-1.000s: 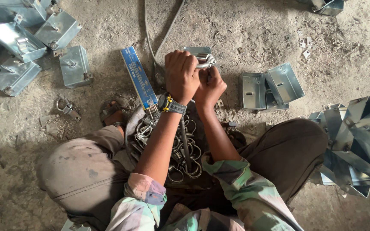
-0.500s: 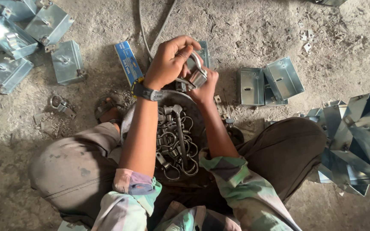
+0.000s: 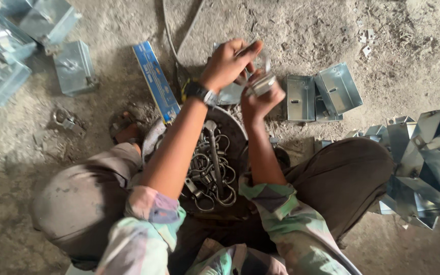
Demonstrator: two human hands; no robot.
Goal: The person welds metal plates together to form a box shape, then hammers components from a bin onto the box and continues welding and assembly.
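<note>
I sit on a dirt floor with both hands raised in front of me. My right hand [image 3: 258, 99] grips a small metal clamp piece [image 3: 262, 84]. My left hand [image 3: 227, 63], with a watch on its wrist, pinches the top of that same piece from above. Between my knees sits a dark round pan [image 3: 235, 132] filled with several metal U-shaped hooks [image 3: 212, 173]. A metal box lies partly hidden behind my hands.
Open galvanised metal boxes [image 3: 322, 94] lie to the right of my hands, and more boxes [image 3: 75, 66] are piled at upper left. A blue flat package [image 3: 156, 81] lies on the floor. Folded shiny sheet-metal pieces [image 3: 426, 163] stack at right. A cable [image 3: 171, 30] runs away ahead.
Both hands have lifted off the box on the floor, bringing the small metal piece up. My left hand shifted from pressing down to pinching it from above.
</note>
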